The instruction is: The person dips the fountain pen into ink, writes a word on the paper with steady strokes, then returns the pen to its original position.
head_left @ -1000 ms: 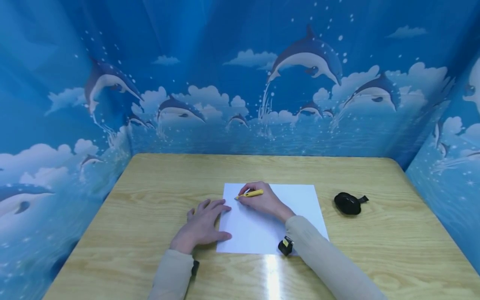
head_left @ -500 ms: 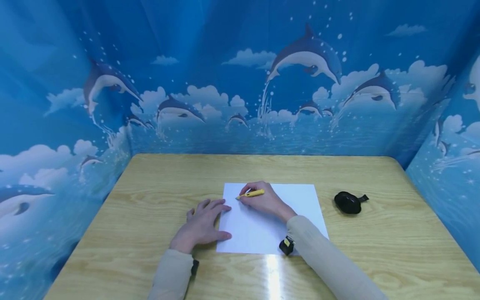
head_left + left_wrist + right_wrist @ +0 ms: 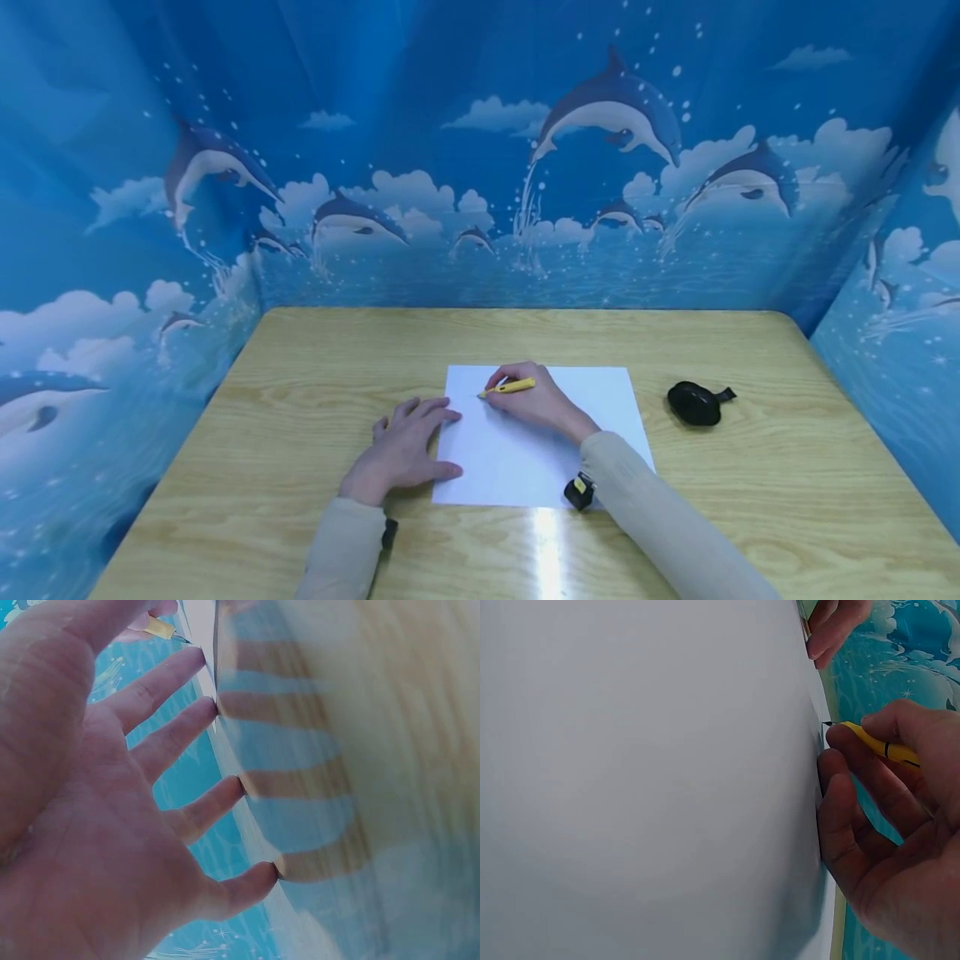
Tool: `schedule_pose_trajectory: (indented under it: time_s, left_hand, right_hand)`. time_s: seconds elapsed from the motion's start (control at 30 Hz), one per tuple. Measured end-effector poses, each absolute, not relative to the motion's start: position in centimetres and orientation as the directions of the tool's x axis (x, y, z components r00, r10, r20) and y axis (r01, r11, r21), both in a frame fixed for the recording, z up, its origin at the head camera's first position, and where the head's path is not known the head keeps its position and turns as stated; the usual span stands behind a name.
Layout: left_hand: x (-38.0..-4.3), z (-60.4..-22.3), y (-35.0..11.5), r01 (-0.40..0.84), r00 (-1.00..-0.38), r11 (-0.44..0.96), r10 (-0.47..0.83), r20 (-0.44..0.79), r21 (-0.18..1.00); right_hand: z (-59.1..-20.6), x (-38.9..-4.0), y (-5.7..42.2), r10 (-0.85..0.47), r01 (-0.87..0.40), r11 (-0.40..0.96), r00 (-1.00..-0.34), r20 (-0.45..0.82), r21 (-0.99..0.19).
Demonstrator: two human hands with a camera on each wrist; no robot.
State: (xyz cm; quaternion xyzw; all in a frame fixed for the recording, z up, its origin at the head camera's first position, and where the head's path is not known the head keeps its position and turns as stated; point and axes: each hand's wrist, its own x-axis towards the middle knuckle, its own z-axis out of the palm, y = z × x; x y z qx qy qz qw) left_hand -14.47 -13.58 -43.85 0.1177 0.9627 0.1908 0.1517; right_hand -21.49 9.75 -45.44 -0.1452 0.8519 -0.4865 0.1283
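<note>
Between the thumb and fingers of your right hand, a yellow pen is clamped close to its dark tip, which points left of the grip, toward your other hand; the tip is at the surface of a sheet of white paper, though whether it touches is too fine to tell. The pen's tail leans back over the hand, and the lower fingers curl beneath the grip, against the sheet. Under the grip, the paper lies flat and spreads mostly to its right and toward you. Left of the grip and nearer to you, your left hand holds nothing, its fingers spread apart, thumb and index fingertip over the paper's left edge and the other fingers over the wooden table. Nearer to you than the grip, a small black device sits at your right wrist, beside the cuff of a pale sleeve. Well to the right of the grip, a rounded black object with a short tab rests on the wood. Beyond the grip, past the table's far edge, hangs a blue backdrop printed with leaping dolphins and clouds.
</note>
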Motion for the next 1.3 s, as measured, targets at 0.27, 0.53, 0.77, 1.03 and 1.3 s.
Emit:
schedule_pose_trajectory:
  time_s: [0.27,0.53,0.77,1.03,1.3]
  left_hand:
    - [-14.5,-43.9,-13.6,0.164,-0.926,0.902,0.28,-0.253,0.399]
    - [-14.4,-43.9,-13.7,0.164,-0.928,0.903,0.278,-0.249,0.397]
    - [-14.4,-43.9,-13.6,0.162,-0.93,0.902,0.276,-0.244,0.4]
    - [-14.4,-43.8,-13.5,0.159,-0.931,0.901,0.273,-0.243,0.403]
    - [-14.4,-43.9,-13.5,0.158,-0.93,0.898,0.275,-0.245,0.411]
  right_hand:
    - [-45.4,-21.4,10.0,-0.377,-0.121,0.477,-0.923,-0.078,-0.871]
    - [-45.4,-21.3,10.3,-0.362,-0.096,0.474,-0.927,-0.095,-0.875]
    - [-45.3,-21.1,10.8,-0.347,-0.094,0.477,-0.933,-0.089,-0.874]
    - [-45.3,-21.0,11.3,-0.333,-0.076,0.473,-0.938,-0.098,-0.878]
    - [-45.6,-21.0,11.7,-0.326,-0.071,0.474,-0.94,-0.1,-0.877]
